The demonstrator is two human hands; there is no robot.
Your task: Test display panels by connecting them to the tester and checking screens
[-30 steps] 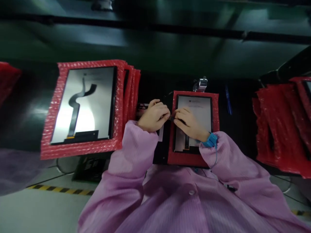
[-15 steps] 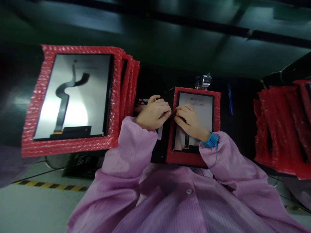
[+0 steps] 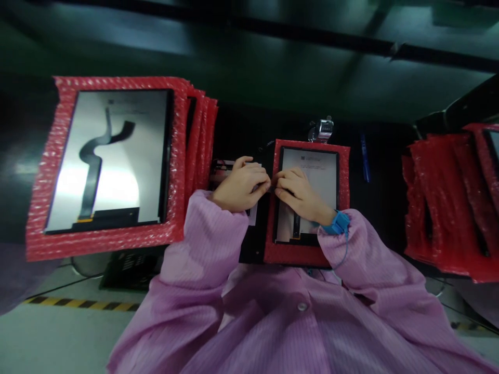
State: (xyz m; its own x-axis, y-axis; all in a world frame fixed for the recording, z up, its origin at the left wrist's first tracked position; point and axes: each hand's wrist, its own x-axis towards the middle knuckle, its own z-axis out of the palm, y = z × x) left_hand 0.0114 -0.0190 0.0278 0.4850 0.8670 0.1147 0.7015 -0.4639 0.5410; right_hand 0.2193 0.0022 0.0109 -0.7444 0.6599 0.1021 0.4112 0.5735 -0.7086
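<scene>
A display panel [image 3: 322, 182] with a black rim lies on a red bubble-wrap bag [image 3: 286, 253] in front of me. From its lower edge a dark ribbon cable [image 3: 297, 227] runs up and disappears beneath my right hand [image 3: 300, 196]. That hand rests over the panel's left part, fingers bent and tips pinched together at the panel's left edge. My left hand [image 3: 244, 186] is curled just left of the bag, thumb and forefinger closed close to the right fingertips. Whatever small thing sits between the fingertips is hidden. A blue wrist strap [image 3: 338, 224] circles my right wrist.
At left, a stack of red bubble-wrap bags carries another display panel [image 3: 150, 156] with a curved ribbon cable [image 3: 91, 179]. More red bags [image 3: 448, 202] stand at right. A metal tally counter [image 3: 323, 130] and a blue pen [image 3: 365, 158] lie behind and beside the bag.
The whole view has shifted slightly, so things appear a little further left. My two hands remain pinched close together at the panel's left edge, with only slight finger movement.
</scene>
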